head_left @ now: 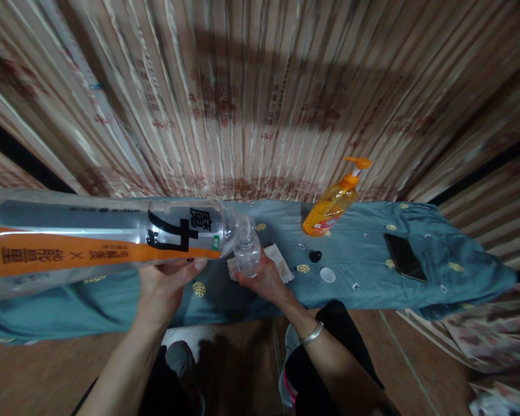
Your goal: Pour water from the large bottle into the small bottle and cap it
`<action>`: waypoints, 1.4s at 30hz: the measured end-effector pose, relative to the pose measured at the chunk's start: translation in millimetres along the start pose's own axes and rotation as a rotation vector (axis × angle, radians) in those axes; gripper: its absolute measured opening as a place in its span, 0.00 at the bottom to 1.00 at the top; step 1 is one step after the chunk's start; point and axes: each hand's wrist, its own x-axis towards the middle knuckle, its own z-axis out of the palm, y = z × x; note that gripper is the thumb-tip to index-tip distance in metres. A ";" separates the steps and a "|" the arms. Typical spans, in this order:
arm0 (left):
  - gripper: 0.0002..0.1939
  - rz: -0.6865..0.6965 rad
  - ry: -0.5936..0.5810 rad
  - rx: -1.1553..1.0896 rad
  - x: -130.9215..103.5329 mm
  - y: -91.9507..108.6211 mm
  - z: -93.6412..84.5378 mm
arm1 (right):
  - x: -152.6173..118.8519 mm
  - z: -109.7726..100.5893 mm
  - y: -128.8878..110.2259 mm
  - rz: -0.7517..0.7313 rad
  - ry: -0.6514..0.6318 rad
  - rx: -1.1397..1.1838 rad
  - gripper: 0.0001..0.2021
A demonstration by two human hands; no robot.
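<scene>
My left hand [167,286] grips a large clear plastic bottle [112,240] with an orange and grey label. The bottle lies tipped nearly level, its neck pointing right. My right hand [264,277] is wrapped around a small clear bottle [248,257] held roughly upright. The big bottle's mouth meets the top of the small one; whether they touch I cannot tell. Under the right hand lies a pale cloth [281,263] with a scalloped edge. To the right are a small black cap [315,256] and a white round lid [328,275].
An orange pump bottle [331,207] stands at the back of the bench, which has a teal patterned cover [359,254]. A dark phone [405,256] lies farther right. Behind the bench hangs a striped curtain [260,104]. My feet are on the floor in front.
</scene>
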 end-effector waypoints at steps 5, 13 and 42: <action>0.25 0.023 -0.022 0.003 2.6 -3.6 -1.2 | -0.9 2.0 -1.4 -0.003 -0.011 0.030 0.34; 0.37 0.051 -0.022 0.007 4.5 -4.6 -3.3 | -1.0 1.5 0.1 -0.006 -0.024 0.005 0.39; 0.43 0.047 -0.025 -0.035 6.9 2.6 4.7 | -1.6 6.7 4.2 0.004 -0.018 -0.033 0.42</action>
